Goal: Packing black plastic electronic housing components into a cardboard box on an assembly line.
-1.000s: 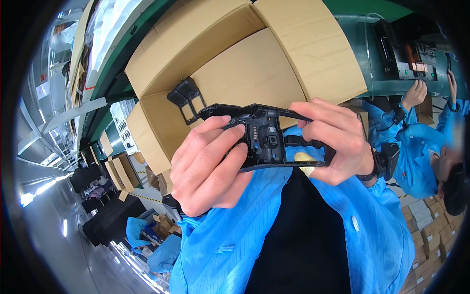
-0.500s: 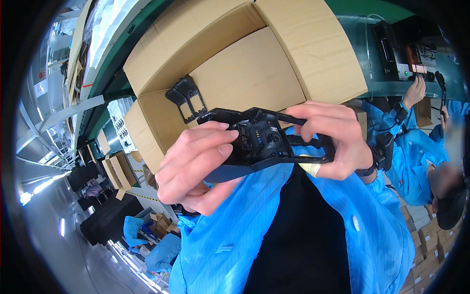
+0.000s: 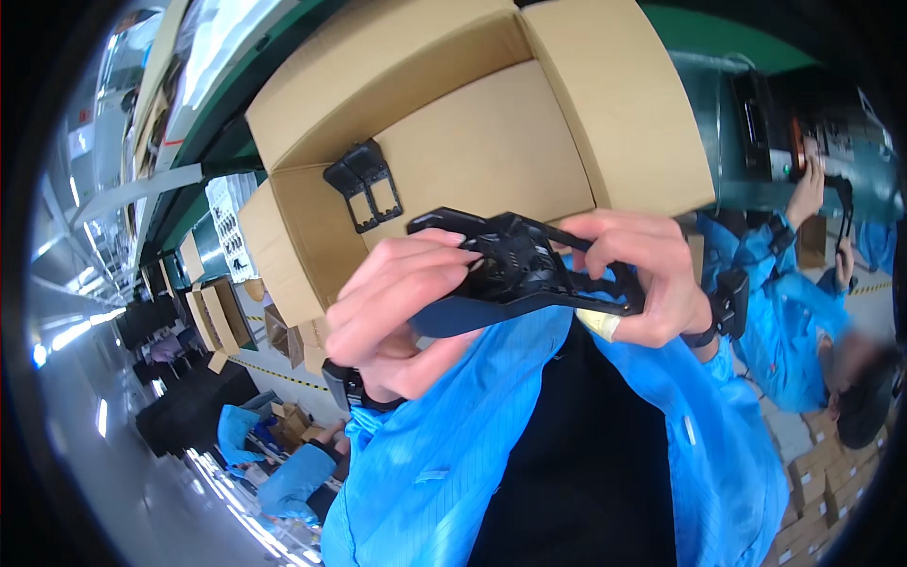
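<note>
Both hands hold a black plastic housing [image 3: 510, 309] in front of my chest. Its hollow side faces up, and small fittings show in the middle of it. My left hand [image 3: 402, 307] grips the wide end, fingers reaching over the upper edge and thumb below. Around the open frame at the narrower end, my right hand [image 3: 652, 274] is closed, with a pale yellow cover on the thumb. Beyond them, a similar black plastic part [image 3: 361, 173] with two openings lies inside an open cardboard box [image 3: 482, 142], against its left side.
On the right, a co-worker in a blue jacket [image 3: 789, 350] reaches toward equipment on a green bench [image 3: 694, 71]. Cartons [image 3: 817, 482] are stacked at the lower right. More people in blue [image 3: 293, 482] and open boxes [image 3: 215, 321] are at the left.
The view has shifted slightly. The housing has tilted a little, its wide end shifting right, and my left hand has moved right and slightly up with it. Both hands keep their hold.
</note>
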The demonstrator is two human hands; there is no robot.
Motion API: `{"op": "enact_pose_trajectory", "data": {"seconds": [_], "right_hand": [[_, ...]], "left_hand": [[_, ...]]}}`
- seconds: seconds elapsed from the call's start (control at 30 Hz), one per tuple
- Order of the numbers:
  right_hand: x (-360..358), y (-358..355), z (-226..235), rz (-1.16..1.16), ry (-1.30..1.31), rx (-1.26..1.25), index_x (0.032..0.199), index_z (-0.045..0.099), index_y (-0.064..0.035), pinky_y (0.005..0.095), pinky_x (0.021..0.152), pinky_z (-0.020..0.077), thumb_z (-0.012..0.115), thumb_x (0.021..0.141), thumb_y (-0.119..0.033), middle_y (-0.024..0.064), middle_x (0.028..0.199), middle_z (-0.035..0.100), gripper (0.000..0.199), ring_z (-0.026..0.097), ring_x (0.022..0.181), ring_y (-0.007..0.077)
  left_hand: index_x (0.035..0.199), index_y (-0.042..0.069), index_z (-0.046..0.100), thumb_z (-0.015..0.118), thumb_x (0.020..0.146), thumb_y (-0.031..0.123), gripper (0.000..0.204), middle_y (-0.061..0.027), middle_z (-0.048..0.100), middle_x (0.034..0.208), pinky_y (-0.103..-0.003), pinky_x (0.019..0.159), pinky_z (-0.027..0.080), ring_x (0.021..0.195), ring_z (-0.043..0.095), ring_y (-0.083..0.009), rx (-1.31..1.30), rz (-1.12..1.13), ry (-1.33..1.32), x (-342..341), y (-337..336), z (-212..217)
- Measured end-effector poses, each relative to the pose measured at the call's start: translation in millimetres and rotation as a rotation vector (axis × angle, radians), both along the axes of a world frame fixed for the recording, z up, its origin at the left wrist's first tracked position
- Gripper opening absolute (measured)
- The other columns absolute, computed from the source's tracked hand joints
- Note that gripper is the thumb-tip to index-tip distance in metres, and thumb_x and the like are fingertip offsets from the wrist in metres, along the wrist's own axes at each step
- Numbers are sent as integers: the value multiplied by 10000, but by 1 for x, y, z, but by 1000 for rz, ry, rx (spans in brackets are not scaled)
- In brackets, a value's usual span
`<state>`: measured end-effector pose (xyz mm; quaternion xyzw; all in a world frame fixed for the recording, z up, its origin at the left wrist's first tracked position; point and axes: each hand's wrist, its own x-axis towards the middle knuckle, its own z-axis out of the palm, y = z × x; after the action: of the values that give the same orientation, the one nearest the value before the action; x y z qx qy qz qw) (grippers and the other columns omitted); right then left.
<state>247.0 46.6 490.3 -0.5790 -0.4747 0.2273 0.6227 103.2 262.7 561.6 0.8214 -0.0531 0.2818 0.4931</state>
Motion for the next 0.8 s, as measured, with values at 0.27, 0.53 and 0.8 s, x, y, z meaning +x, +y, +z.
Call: {"op": "enact_pose_trajectory", "data": {"seconds": [0.27, 0.53, 0.8], "right_hand": [[-11, 9, -35, 24, 262, -143, 776, 619, -18, 383, 840, 541, 776, 629, -207, 157, 890, 707, 286, 709, 895, 341], [-13, 22, -39, 126, 724, -165, 846, 655, 27, 327, 852, 537, 803, 694, -86, 179, 1095, 702, 241, 672, 925, 185], [-17, 44, -76, -13, 476, -237, 1265, 592, 29, 392, 998, 524, 812, 791, -138, 163, 1200, 684, 549, 660, 1132, 253]], "left_hand": [[997, -57, 712, 817, 673, -15, 344, -166, 721, 952, -368, 808, 550, 884, 693, -291, -208, 118, 146, -7, 7, -44], [944, -66, 737, 856, 673, -36, 298, -184, 731, 986, -410, 895, 544, 956, 694, -306, -204, 180, 214, -8, 15, -52], [952, 8, 741, 878, 696, 56, 295, -111, 714, 909, -330, 765, 539, 842, 694, -234, 57, 114, 367, 5, 70, -51]]}}
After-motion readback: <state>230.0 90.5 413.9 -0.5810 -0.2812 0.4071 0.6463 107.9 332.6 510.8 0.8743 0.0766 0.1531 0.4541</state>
